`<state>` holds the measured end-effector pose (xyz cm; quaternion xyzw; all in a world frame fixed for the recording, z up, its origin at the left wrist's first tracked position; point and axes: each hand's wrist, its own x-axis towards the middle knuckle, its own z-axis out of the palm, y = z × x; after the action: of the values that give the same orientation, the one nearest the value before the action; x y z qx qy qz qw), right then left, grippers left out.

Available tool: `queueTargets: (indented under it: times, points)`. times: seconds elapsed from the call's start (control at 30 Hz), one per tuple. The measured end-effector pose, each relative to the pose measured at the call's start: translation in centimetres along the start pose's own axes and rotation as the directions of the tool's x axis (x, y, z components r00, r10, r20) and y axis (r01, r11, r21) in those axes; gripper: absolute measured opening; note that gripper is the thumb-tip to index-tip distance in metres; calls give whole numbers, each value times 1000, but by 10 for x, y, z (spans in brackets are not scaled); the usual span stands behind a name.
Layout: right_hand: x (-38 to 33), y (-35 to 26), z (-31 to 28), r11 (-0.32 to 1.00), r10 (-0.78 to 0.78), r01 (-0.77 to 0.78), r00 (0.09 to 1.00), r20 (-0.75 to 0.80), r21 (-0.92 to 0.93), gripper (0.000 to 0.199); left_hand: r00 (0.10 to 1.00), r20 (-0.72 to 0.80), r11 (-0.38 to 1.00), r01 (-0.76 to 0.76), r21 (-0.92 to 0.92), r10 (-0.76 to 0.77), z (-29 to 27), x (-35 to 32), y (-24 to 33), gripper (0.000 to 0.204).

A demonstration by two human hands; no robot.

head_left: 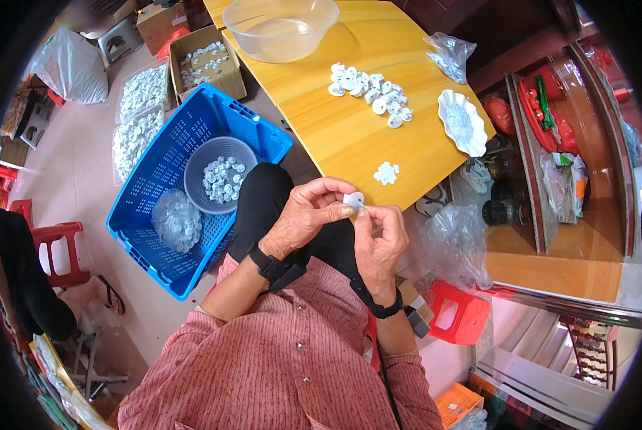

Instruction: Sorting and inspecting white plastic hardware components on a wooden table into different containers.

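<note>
Over my lap, near the table's front edge, my left hand point(301, 218) pinches a small round white plastic piece point(353, 199) between thumb and fingers. My right hand point(379, 242) is closed, its thumb and fingertip pressed together against the lower edge of that piece. Whatever lies between those right fingertips is too small and covered to make out. Just beyond my hands, a little heap of tiny white bits point(386, 173) sits on the yellow wooden table point(321, 136). Farther back lies a loose pile of similar round white pieces point(375, 93).
A scalloped white dish point(477, 145) of small clear bits and a plastic bag point(450, 59) are at the table's right. A clear basin point(281, 32) stands at its back. Left of my knee, a blue crate point(145, 236) holds a bowl point(192, 168) of white pieces and a filled bag point(177, 221).
</note>
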<state>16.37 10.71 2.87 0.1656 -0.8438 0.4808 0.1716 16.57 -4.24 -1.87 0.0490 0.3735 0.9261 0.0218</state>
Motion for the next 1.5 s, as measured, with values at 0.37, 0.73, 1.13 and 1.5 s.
queueTargets:
  times: [0.37,0.73,1.13,1.5]
  points:
    - [0,3,-1,999,36,-36,999,-8,23,10,1000,-1,1000,23,-17,-23,1,0,-2,30]
    - [-2,5,1,1000,23,-24,1000,-19,-5,10,1000,-14,1000,-5,26,5,3,0,-4,29]
    - [-1,4,2,1000,15,-16,1000,-21,-20,10,1000,-24,999,-9,43,10,8,-1,3,28]
    - [-1,3,-1,999,5,-5,1000,-1,33,10,999,27,997,-29,75,27,3,0,2,28]
